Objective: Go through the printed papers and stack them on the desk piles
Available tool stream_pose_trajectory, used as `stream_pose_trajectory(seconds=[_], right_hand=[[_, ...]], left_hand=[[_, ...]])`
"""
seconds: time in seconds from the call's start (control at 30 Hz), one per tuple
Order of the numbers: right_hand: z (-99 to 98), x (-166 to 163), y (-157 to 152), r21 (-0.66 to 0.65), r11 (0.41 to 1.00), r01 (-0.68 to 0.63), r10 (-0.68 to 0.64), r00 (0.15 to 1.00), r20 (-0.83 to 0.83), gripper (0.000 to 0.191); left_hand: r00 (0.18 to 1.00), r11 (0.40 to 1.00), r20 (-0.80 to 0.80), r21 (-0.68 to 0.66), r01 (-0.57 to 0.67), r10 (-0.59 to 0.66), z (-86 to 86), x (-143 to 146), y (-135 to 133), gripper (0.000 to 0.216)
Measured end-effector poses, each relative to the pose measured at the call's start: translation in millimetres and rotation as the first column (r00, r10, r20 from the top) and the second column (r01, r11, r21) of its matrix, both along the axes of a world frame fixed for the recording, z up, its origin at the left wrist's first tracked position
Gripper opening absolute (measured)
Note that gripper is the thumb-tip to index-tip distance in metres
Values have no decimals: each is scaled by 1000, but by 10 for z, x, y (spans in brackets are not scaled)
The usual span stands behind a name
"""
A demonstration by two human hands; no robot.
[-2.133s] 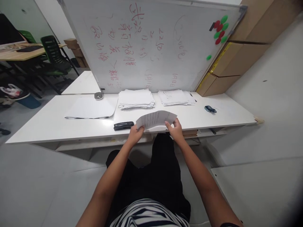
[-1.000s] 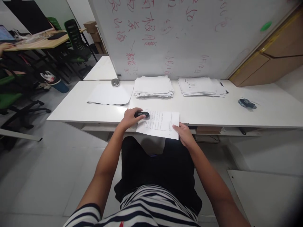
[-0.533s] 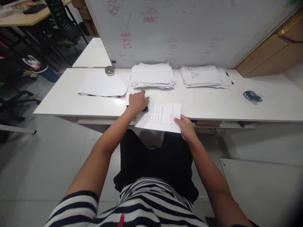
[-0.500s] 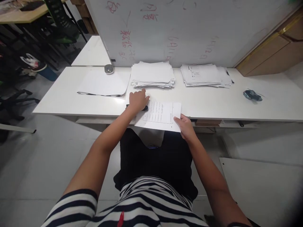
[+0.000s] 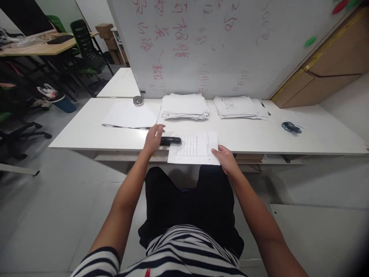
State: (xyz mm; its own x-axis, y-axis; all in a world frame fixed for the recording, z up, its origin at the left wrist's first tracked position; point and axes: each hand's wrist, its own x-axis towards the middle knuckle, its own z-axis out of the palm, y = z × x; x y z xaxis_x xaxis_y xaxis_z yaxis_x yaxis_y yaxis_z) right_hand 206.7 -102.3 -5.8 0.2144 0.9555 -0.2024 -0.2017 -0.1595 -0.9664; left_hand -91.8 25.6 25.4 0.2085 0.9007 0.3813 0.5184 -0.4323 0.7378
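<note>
My right hand (image 5: 226,158) pinches the right edge of a printed sheet of paper (image 5: 198,152), thumb on top. The sheet lies at the desk's front edge and partly overhangs it. A black stapler (image 5: 173,141) sits across the sheet's left side, its front end over the paper. My left hand (image 5: 154,139) is at the stapler's rear end, fingers apart and pointing forward. Whether it touches the stapler I cannot tell.
Two stacks of paper (image 5: 185,105) (image 5: 240,107) stand along the whiteboard (image 5: 184,46). To the left lie large white sheets (image 5: 129,115) with a small grey rounded device (image 5: 138,100) behind them. A dark blue object (image 5: 291,127) is at right on the white desk (image 5: 77,132).
My left hand has moved left off the top of the stapler, which now shows. My right hand keeps its hold on the sheet. The head view has tilted up a little.
</note>
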Motion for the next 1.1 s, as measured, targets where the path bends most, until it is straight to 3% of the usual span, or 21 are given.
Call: stream_pose_trajectory(seconds=[0.07,0.13,0.27,0.33,0.43,0.6,0.77,0.87,1.0,1.1], right_hand=[[81,97,33,-13,1000,-7,7,999,35,43],[204,237,46,-21,998,52,-50,995,88,41],[486,554,-30,49,942,332,-335,930,154,40],[561,657,-104,124,925,359,-374,917,135,37],[528,717,-208,166,927,336,-359,924,133,33],[404,802,-315,13,922,388,-386,913,132,32],[422,862,-320,92,918,387,-395,913,100,33],[344,823,-305,46,931,362,-365,925,111,31],[231,874,-228,0,933,360,-358,927,111,32],[238,1124,31,29,915,402,-403,907,124,33]], left_hand=[[977,993,-178,-48,108,-115,-88,-75,-65,42],[958,985,-234,-84,151,-167,-145,-98,-98,49],[978,983,-133,-118,142,-158,-185,-76,-99,56],[984,983,-94,-126,137,-149,-198,-72,-86,51],[990,978,-33,-160,132,-139,-223,-86,-64,48],[989,968,32,-203,145,-142,-236,-110,-37,50],[987,967,124,-220,124,-99,-197,-126,-43,47],[983,967,161,-224,123,-88,-199,-141,-46,46],[992,970,26,-209,123,-120,-213,-117,-54,56],[986,988,-140,-143,67,-87,-204,-66,-46,52]])
